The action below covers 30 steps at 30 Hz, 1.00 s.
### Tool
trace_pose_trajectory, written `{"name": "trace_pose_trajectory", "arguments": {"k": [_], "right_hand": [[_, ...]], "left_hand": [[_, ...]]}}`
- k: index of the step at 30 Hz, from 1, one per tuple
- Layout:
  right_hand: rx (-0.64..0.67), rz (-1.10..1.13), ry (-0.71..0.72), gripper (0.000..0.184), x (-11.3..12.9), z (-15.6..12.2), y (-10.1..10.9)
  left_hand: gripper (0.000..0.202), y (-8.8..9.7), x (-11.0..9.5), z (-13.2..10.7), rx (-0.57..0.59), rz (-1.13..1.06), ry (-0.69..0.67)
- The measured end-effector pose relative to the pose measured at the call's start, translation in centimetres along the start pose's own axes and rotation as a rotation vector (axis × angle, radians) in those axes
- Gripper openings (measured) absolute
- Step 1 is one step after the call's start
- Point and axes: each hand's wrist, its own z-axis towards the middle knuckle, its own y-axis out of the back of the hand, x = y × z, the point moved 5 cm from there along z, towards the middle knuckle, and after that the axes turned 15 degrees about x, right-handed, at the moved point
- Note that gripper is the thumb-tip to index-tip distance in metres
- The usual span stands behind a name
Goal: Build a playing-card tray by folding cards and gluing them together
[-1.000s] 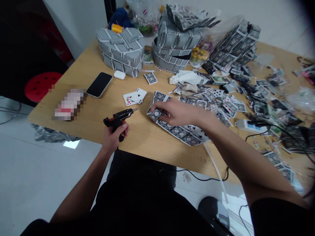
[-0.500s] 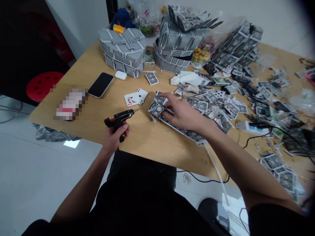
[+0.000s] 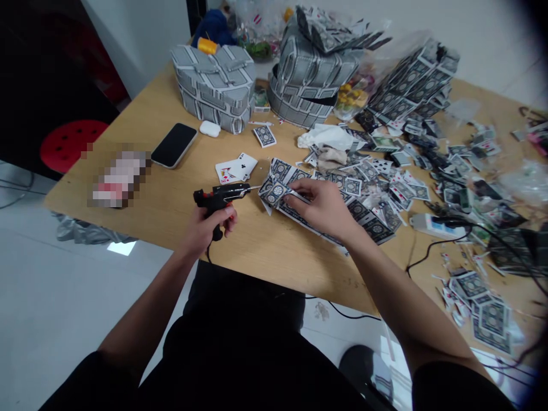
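Note:
My left hand point(image 3: 210, 224) is closed round the grip of a black glue gun point(image 3: 221, 196), whose nozzle points right and almost touches a sheet of joined playing cards point(image 3: 286, 193). My right hand point(image 3: 322, 204) pinches the raised left end of that card sheet, which lies on the wooden table point(image 3: 162, 194) with the patterned backs up. Two loose face-up cards point(image 3: 235, 168) lie just beyond the gun.
A black phone point(image 3: 173, 145) and a white earbud case point(image 3: 209, 129) lie at the left. Two grey boxes built of cards point(image 3: 216, 85) point(image 3: 310, 68) stand at the back. Many loose cards point(image 3: 406, 171), a white power strip point(image 3: 432, 225) and cables cover the right side.
My left hand has carried the glue gun right and forward until its tip reaches the card sheet. My right hand has drawn the sheet's end up and shifted slightly right.

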Motion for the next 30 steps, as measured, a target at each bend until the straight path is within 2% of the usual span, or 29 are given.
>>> {"name": "trace_pose_trajectory", "arguments": {"k": [4,8,15,20,24,30], "right_hand": [[0.002,0.048,0.006,0.017,-0.7,-0.2,0.3],[0.039,0.126,0.038,0.020,-1.5,-0.8,0.8],[0.113,0.212,0.116,0.016,-2.7,-2.2,0.5],[0.091,0.204,0.149,0.015,-3.3,-2.4,0.7],[0.076,0.211,0.176,0.014,-3.7,-2.4,0.6],[0.075,0.196,0.185,0.015,-4.1,-2.5,0.2]], "left_hand": [[0.026,-0.6,0.1,1.5,0.019,-0.042,0.001],[0.026,-1.1,-0.1,2.1,0.027,-0.098,-0.020],[0.026,-2.5,-0.4,1.3,0.112,-0.106,-0.002],[0.031,-2.3,0.7,1.2,0.131,-0.140,-0.063],[0.032,-2.3,2.0,0.3,0.139,-0.163,-0.059],[0.034,-3.2,2.1,-0.8,0.215,-0.147,-0.104]]}}
